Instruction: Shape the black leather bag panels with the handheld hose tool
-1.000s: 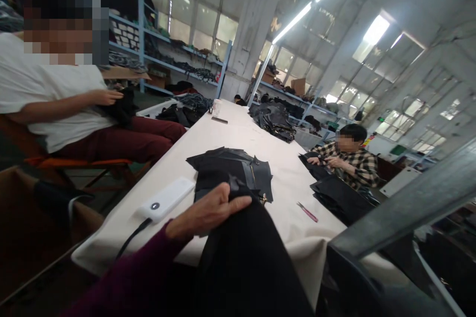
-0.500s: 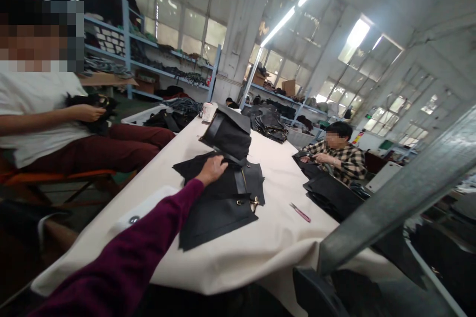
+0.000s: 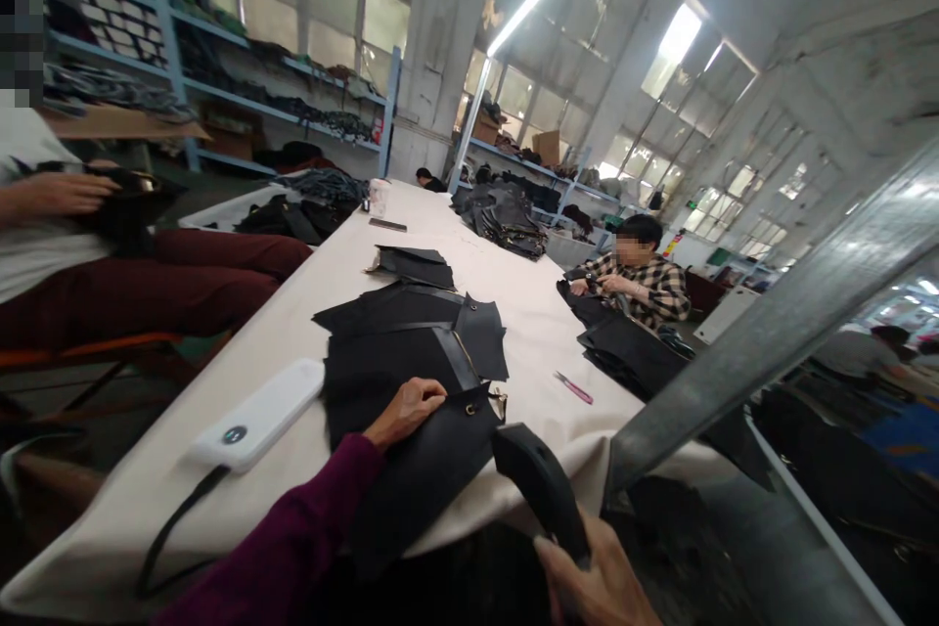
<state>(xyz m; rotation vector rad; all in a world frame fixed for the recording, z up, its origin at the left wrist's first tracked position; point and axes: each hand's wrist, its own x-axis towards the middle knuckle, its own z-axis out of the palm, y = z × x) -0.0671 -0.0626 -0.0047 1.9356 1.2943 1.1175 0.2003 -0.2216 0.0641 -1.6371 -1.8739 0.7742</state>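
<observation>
My left hand (image 3: 411,408) is closed in a pinch on the top edge of a black bag panel (image 3: 432,455), which has a gold ring and a metal zipper end at its right corner. The panel hangs over the table's near edge. Beneath and beyond it lie more black panels (image 3: 396,347), one with a gold zipper. My right hand (image 3: 598,567), at the lower right, is wrapped round a black curved object (image 3: 543,484) with a flat blunt end; its kind I cannot make out. That end stands close to the panel's right edge.
A white device (image 3: 256,416) with a black cable lies left on the table (image 3: 528,313). Pink-handled thread snips (image 3: 573,387) lie to the right. A grey metal post (image 3: 770,313) slants across the right. One co-worker sits left; another, in checks (image 3: 664,289), works across the table.
My left hand has moved nearer, onto the front panel. The lifted black piece now lies flat at the back. My right hand has come into view holding the curved object. The view has shifted right.
</observation>
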